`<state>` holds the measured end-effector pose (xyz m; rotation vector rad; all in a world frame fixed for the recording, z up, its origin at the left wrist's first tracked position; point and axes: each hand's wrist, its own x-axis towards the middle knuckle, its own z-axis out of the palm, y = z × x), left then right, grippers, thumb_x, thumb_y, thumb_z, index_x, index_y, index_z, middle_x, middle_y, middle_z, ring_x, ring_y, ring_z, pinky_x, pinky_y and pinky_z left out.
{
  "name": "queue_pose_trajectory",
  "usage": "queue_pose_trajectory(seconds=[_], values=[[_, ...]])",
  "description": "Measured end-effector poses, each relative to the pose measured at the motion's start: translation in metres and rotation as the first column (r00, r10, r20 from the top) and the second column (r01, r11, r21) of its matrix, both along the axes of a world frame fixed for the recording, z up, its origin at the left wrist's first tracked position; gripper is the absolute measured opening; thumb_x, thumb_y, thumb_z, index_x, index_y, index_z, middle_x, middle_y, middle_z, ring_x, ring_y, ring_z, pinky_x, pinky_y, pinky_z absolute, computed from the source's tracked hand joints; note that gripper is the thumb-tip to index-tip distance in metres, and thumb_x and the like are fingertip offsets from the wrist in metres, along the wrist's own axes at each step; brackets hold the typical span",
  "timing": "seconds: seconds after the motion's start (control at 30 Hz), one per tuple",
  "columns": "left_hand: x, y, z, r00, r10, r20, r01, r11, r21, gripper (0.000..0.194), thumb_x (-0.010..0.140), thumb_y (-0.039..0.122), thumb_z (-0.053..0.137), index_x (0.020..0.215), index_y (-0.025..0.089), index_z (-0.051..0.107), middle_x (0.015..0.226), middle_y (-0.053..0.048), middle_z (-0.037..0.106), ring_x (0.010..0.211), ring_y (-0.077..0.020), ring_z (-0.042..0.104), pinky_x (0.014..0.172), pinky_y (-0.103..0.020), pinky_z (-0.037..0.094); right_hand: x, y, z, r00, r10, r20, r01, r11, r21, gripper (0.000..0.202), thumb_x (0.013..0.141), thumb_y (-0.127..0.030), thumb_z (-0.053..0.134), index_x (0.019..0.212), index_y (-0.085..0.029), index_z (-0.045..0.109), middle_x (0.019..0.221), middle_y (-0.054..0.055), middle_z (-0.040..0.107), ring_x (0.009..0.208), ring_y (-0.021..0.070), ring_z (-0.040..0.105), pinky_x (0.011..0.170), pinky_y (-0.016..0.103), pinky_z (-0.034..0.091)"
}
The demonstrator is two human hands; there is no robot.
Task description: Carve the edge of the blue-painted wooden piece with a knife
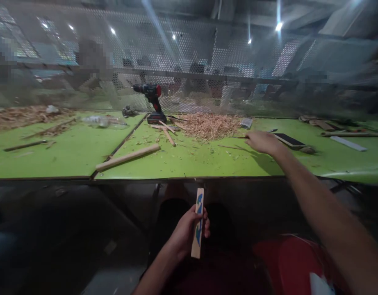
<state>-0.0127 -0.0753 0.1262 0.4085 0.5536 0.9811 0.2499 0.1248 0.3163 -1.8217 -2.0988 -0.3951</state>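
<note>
My left hand [189, 225] is closed around a flat strip of pale wood [198, 241] with a blue and green pattern on its face. It holds the strip nearly upright, below the table's front edge and over my lap. My right hand [259, 141] reaches over the green tabletop, its fingers pinched at the end of a thin dark rod [240, 137] whose kind I cannot make out. Just below, a second thin stick [230, 146] lies on the table. A dark flat rectangular block [290, 140] is to the right of this hand.
A cordless drill [153, 100] stands behind several wooden sticks [169, 137]. Wood shavings [209, 126] are heaped by the perforated screen [189, 53]. A round wooden rod [127, 157] crosses the table seam. A plastic bottle [103, 121] lies left; a white strip [348, 143] lies right.
</note>
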Motion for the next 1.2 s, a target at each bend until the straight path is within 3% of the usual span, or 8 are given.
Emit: queue_pose_trajectory(seconds=[0.1, 0.33, 0.43, 0.57, 0.67, 0.73, 0.9, 1.2], values=[[0.000, -0.005, 0.007, 0.997, -0.011, -0.076, 0.011, 1.000, -0.012, 0.014, 0.077, 0.021, 0.057, 0.090, 0.016, 0.053, 0.063, -0.001, 0.056, 0.053, -0.0117, 0.051, 0.052, -0.023, 0.040, -0.010, -0.016, -0.011, 0.971, 0.178, -0.157, -0.207, 0.959, -0.192, 0.032, 0.092, -0.042, 0.051, 0.105, -0.025, 0.074, 0.099, 0.008, 0.074, 0.076, 0.0205, 0.064, 0.068, 0.034, 0.049], [-0.003, -0.011, 0.019, 0.994, 0.096, -0.056, -0.091, 0.992, 0.086, 0.035, 0.081, 0.028, 0.067, 0.112, 0.015, 0.060, 0.071, -0.002, 0.061, 0.057, -0.0109, 0.056, 0.055, -0.022, 0.044, -0.051, -0.081, -0.046, 0.788, 0.327, -0.522, -0.438, 0.894, -0.100, 0.034, 0.090, -0.048, 0.050, 0.109, -0.028, 0.068, 0.097, 0.007, 0.071, 0.085, 0.0279, 0.064, 0.076, 0.045, 0.051], [-0.007, -0.004, 0.020, 0.974, 0.185, -0.127, -0.173, 0.980, 0.099, 0.032, 0.077, 0.031, 0.074, 0.100, 0.011, 0.067, 0.073, -0.003, 0.062, 0.055, -0.0071, 0.054, 0.052, -0.018, 0.042, -0.060, -0.101, -0.062, 0.737, 0.397, -0.547, -0.490, 0.871, -0.029, 0.029, 0.089, -0.046, 0.053, 0.105, -0.028, 0.067, 0.101, 0.006, 0.070, 0.091, 0.0272, 0.064, 0.082, 0.045, 0.051], [-0.015, 0.005, 0.029, 0.949, 0.267, -0.169, -0.236, 0.954, 0.184, 0.030, 0.079, 0.038, 0.073, 0.087, 0.010, 0.066, 0.064, -0.002, 0.060, 0.050, -0.0058, 0.051, 0.047, -0.016, 0.037, -0.045, -0.089, -0.073, 0.792, 0.336, -0.509, -0.302, 0.941, 0.151, 0.030, 0.088, -0.045, 0.053, 0.107, -0.024, 0.063, 0.099, 0.008, 0.069, 0.087, 0.0261, 0.064, 0.081, 0.042, 0.051], [-0.014, 0.005, 0.035, 0.952, 0.263, -0.156, -0.221, 0.944, 0.247, 0.027, 0.082, 0.038, 0.069, 0.091, 0.012, 0.063, 0.058, 0.002, 0.055, 0.046, -0.0055, 0.047, 0.044, -0.016, 0.033, -0.023, -0.051, -0.070, 0.916, 0.052, -0.398, 0.088, 0.941, 0.326, 0.039, 0.094, -0.037, 0.038, 0.121, -0.017, 0.057, 0.111, 0.017, 0.065, 0.100, 0.0320, 0.060, 0.087, 0.047, 0.045], [-0.011, 0.003, 0.035, 0.950, 0.245, -0.195, -0.187, 0.943, 0.274, 0.025, 0.085, 0.037, 0.065, 0.089, 0.013, 0.061, 0.056, 0.002, 0.055, 0.044, -0.0058, 0.046, 0.044, -0.016, 0.033, -0.012, -0.023, -0.064, 0.950, -0.129, -0.285, 0.214, 0.933, 0.290, 0.043, 0.095, -0.033, 0.030, 0.126, -0.015, 0.054, 0.117, 0.021, 0.062, 0.103, 0.0357, 0.058, 0.086, 0.049, 0.043], [-0.004, 0.000, 0.026, 0.934, 0.236, -0.268, -0.159, 0.947, 0.279, 0.025, 0.085, 0.039, 0.064, 0.087, 0.014, 0.060, 0.053, 0.002, 0.056, 0.043, -0.0069, 0.047, 0.046, -0.017, 0.034, -0.006, 0.006, -0.062, 0.970, -0.234, -0.062, 0.240, 0.964, 0.114, 0.050, 0.095, -0.029, 0.016, 0.133, -0.019, 0.048, 0.120, 0.020, 0.058, 0.103, 0.0346, 0.055, 0.083, 0.045, 0.040], [-0.011, 0.002, 0.023, 0.899, 0.319, -0.301, -0.267, 0.942, 0.203, 0.027, 0.078, 0.039, 0.070, 0.084, 0.015, 0.060, 0.053, 0.003, 0.055, 0.045, -0.0058, 0.046, 0.044, -0.015, 0.034, 0.005, -0.038, -0.078, 0.979, -0.176, 0.107, 0.154, 0.970, 0.187, 0.045, 0.095, -0.024, 0.023, 0.129, -0.018, 0.053, 0.114, 0.018, 0.060, 0.105, 0.0331, 0.052, 0.089, 0.045, 0.037]])
